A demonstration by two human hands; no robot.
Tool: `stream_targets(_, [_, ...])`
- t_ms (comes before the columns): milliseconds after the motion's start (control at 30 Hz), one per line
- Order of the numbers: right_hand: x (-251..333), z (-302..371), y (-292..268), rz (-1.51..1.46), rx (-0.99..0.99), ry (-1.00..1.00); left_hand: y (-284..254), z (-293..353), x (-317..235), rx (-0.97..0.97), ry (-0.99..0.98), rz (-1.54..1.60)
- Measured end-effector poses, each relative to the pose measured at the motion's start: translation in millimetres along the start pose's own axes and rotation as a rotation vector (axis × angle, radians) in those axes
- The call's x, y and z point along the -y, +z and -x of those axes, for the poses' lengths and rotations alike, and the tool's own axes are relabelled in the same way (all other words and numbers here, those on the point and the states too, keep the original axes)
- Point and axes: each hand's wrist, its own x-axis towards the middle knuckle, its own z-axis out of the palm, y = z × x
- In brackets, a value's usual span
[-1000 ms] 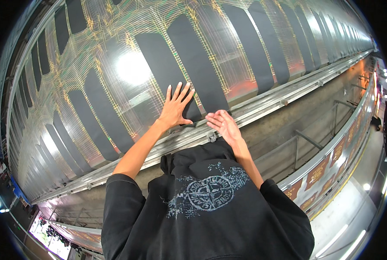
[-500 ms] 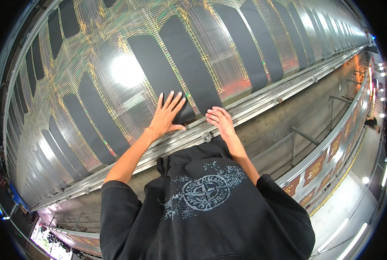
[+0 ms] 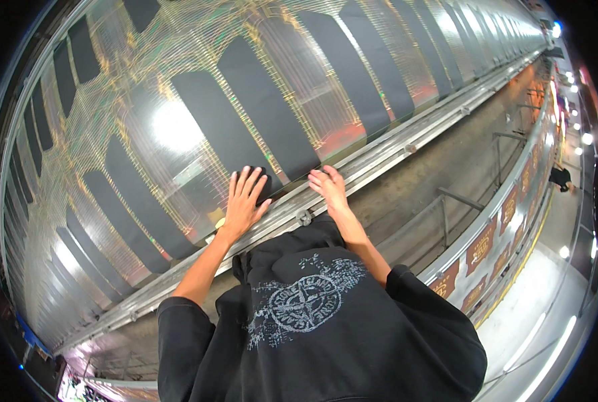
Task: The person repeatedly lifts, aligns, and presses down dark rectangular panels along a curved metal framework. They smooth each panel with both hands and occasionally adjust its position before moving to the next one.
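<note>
Two dark panels at left [image 3: 124, 224], long and parallel, flat on a shiny table top [image 3: 312, 87] streaked with fine yellow, green and red lines; long axes slanting from upper left to lower right, across the table, shaped ends pointing up and away, lower ends toward the near edge. More of the same farther left, too crowded toward the rim for a sure count.

Next, the left-central panel [image 3: 215, 120], one piece, same slant, angled tip at the upper end, lower end at the near edge by the fingers of one left hand [image 3: 244, 201]: palm down, four fingers slightly apart, thumb out to the side; pressure of the fingertips impossible to tell. Then the right-central panel [image 3: 269, 107], one piece, parallel, with one multicoloured strip between the two.

Below, one round knob [image 3: 304, 218] on a metal rail [image 3: 372, 163], two more knobs along it rightward, and one black top [image 3: 305, 305] with a single pale emblem.

At the lower end of the right-central panel, one right hand [image 3: 327, 187]: fingers near together, lightly bent; contact hard to tell.

Farther right, two dark panels beyond the hands [image 3: 349, 74], same long axis; one curved barrier [image 3: 483, 248] with brown patches; one distant person [image 3: 561, 179] in dark clothing.
</note>
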Motion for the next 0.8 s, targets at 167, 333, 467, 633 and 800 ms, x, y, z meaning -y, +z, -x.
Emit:
stream_targets(167, [8,-36,-2,-0.220,0.171,0.197,26,1,0,0.087,-0.099,-0.260])
stream_targets(333, [1,0,-4,-0.109,0.113,0.322,11,4,-7,0.144,-0.138,-0.268])
stream_targets(467, [-12,47,-10,0.095,0.289,0.260,15,28,-16,0.178,-0.160,-0.200])
stream_targets(633, [-9,78,27,0.322,0.422,0.236,3,66,-20,0.314,-0.090,-0.117])
stream_targets(800, [-15,103,75,0.482,0.458,0.070,-5,94,-19,0.261,-0.118,-0.047])
